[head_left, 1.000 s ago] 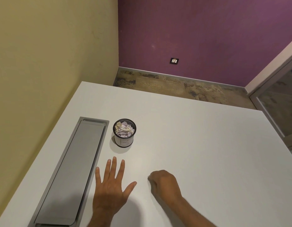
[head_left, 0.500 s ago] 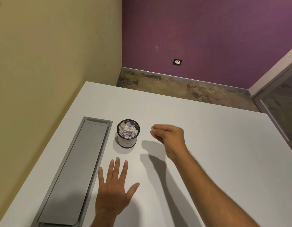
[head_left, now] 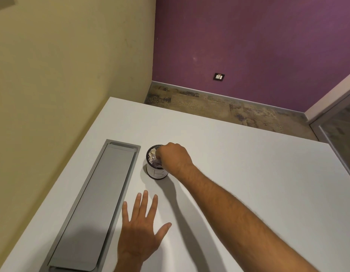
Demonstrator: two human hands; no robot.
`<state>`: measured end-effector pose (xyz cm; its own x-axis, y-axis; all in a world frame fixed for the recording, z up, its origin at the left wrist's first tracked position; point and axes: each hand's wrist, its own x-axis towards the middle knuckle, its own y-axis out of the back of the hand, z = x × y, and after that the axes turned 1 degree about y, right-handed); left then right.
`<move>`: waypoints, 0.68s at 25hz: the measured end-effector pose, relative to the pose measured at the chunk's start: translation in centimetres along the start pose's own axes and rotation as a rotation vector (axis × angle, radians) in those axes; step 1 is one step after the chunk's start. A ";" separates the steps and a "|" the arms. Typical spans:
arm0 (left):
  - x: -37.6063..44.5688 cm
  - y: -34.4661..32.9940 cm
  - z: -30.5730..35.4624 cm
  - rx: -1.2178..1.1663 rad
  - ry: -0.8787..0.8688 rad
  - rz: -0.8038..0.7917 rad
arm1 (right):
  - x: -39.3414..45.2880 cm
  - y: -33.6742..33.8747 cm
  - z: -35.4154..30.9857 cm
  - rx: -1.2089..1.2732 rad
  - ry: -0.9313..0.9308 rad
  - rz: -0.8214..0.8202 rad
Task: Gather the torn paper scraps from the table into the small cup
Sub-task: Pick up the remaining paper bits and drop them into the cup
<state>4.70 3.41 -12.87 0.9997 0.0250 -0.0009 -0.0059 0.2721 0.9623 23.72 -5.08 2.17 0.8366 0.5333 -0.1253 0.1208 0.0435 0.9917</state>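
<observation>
While the left hand [head_left: 139, 235] lies spread, the right hand [head_left: 173, 157] bunches over the "B"-marked cup [head_left: 156, 169].

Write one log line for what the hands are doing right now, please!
right hand: bunched over cup | cup: holds paper scraps | left hand: flat on table

We see a white desk [head_left: 238, 163] with a long grey recessed panel [head_left: 95, 205] set along its left side. A small cup [head_left: 157, 172] marked with a hand-drawn letter stands just beside the panel. Our left hand [head_left: 139, 234] lies flat on the desk, fingers spread, nearer us than the cup.
</observation>
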 end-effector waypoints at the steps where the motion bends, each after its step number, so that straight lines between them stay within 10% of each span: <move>1: 0.0 0.0 0.0 0.000 0.001 -0.002 | 0.0 -0.1 0.0 -0.007 0.014 0.010; 17: -0.5 -0.7 -0.1 0.066 -0.094 0.169 | -4.0 1.3 1.1 0.646 0.010 0.191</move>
<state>4.22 3.33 -13.55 0.9825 -0.0254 0.1847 -0.1755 0.2082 0.9622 21.14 -8.09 3.94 0.8705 0.4892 0.0538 0.2693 -0.5649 0.7800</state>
